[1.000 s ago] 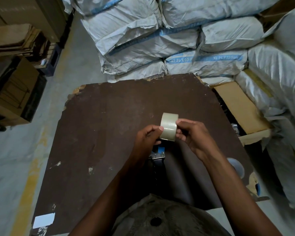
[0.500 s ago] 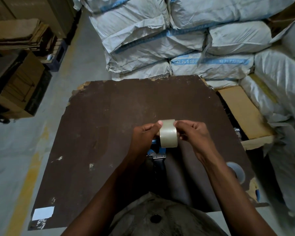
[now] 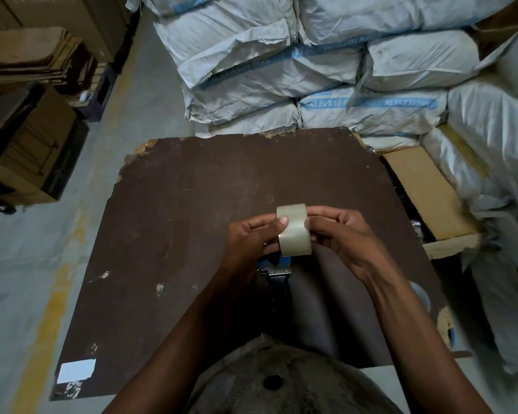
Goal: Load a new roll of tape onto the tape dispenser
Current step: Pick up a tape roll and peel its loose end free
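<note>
A pale, translucent tape roll [image 3: 295, 234] stands on edge above the dark brown table [image 3: 177, 234], held between both hands. My left hand [image 3: 248, 240] grips its left side, thumb on the outer face. My right hand [image 3: 341, 234] pinches its right side with the fingertips. Just below the roll lies the tape dispenser [image 3: 274, 271], with a blue and metal head and a dark handle running toward me; my left wrist and the roll hide part of it.
Stacked white sacks [image 3: 311, 70] crowd the table's far and right sides. An open cardboard box [image 3: 428, 198] sits at the right edge, and another tape roll [image 3: 420, 295] lies behind my right forearm. Brown cartons [image 3: 27, 144] stand on the floor to the left.
The roll has come down and toward me, from well above the dispenser to just over its head. Both hands have kept their hold and turned the roll slightly.
</note>
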Action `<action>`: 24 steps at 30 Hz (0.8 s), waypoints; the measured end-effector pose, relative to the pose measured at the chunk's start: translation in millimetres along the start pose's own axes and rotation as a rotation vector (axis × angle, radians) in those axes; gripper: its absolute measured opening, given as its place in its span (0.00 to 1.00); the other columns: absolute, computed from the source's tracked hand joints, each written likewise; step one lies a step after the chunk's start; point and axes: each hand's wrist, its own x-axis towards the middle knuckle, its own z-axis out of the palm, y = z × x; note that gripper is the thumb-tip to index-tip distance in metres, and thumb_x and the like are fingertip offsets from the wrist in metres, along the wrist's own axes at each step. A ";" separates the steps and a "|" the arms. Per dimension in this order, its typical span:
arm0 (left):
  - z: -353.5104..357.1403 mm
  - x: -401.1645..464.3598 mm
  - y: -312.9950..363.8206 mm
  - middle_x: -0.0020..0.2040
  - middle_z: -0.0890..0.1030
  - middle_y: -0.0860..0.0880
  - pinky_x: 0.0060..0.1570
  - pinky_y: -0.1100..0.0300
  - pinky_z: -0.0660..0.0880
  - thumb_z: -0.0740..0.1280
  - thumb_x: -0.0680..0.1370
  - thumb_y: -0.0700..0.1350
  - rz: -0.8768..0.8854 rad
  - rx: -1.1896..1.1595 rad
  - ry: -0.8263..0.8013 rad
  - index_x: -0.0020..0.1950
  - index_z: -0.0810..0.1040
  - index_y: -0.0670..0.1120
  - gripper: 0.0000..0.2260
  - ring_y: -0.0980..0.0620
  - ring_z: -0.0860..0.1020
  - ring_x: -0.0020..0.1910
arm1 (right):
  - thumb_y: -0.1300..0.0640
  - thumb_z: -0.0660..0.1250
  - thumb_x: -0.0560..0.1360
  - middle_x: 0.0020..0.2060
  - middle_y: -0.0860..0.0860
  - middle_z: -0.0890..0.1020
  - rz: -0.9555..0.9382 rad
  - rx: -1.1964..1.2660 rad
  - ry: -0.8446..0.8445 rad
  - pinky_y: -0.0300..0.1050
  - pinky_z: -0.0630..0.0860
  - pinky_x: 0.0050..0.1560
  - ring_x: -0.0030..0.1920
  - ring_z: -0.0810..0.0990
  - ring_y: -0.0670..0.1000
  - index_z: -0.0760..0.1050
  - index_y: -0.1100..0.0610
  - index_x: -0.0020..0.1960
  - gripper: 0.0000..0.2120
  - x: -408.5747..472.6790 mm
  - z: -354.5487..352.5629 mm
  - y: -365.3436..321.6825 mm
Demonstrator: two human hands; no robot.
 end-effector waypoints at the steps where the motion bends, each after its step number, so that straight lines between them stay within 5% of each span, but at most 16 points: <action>1: 0.1 1.7 0.9 0.48 0.86 0.38 0.45 0.54 0.82 0.70 0.77 0.40 -0.023 -0.002 0.028 0.52 0.84 0.38 0.08 0.43 0.85 0.47 | 0.65 0.72 0.71 0.51 0.60 0.87 0.000 -0.006 -0.044 0.51 0.81 0.55 0.51 0.85 0.58 0.82 0.63 0.60 0.17 -0.5 -1.1 0.3; 7: -0.8 6.8 11.2 0.38 0.86 0.43 0.38 0.61 0.81 0.71 0.77 0.42 -0.103 -0.021 0.054 0.53 0.82 0.34 0.12 0.51 0.84 0.37 | 0.67 0.69 0.68 0.52 0.62 0.87 0.011 0.038 -0.120 0.47 0.84 0.52 0.49 0.87 0.55 0.80 0.65 0.62 0.23 -2.9 1.0 3.8; 14: 0.3 9.1 12.0 0.28 0.80 0.51 0.36 0.63 0.80 0.70 0.78 0.43 -0.149 -0.011 0.009 0.55 0.80 0.31 0.14 0.57 0.79 0.27 | 0.67 0.67 0.75 0.35 0.54 0.82 0.046 0.032 0.067 0.37 0.74 0.33 0.32 0.75 0.46 0.86 0.62 0.50 0.10 -1.5 10.5 5.1; 19: -2.0 5.9 5.4 0.50 0.86 0.39 0.51 0.54 0.82 0.70 0.77 0.43 -0.138 0.079 -0.034 0.57 0.82 0.37 0.12 0.46 0.84 0.48 | 0.61 0.67 0.77 0.25 0.51 0.72 0.053 -0.038 0.175 0.38 0.68 0.26 0.25 0.68 0.47 0.80 0.58 0.34 0.13 -4.2 17.3 1.9; 24: -3.1 1.6 0.5 0.52 0.85 0.38 0.57 0.35 0.77 0.73 0.73 0.37 0.042 0.197 -0.083 0.59 0.82 0.38 0.14 0.36 0.83 0.54 | 0.60 0.63 0.78 0.26 0.49 0.72 0.022 0.032 0.210 0.40 0.65 0.30 0.28 0.68 0.47 0.78 0.60 0.42 0.09 -5.9 17.5 -1.0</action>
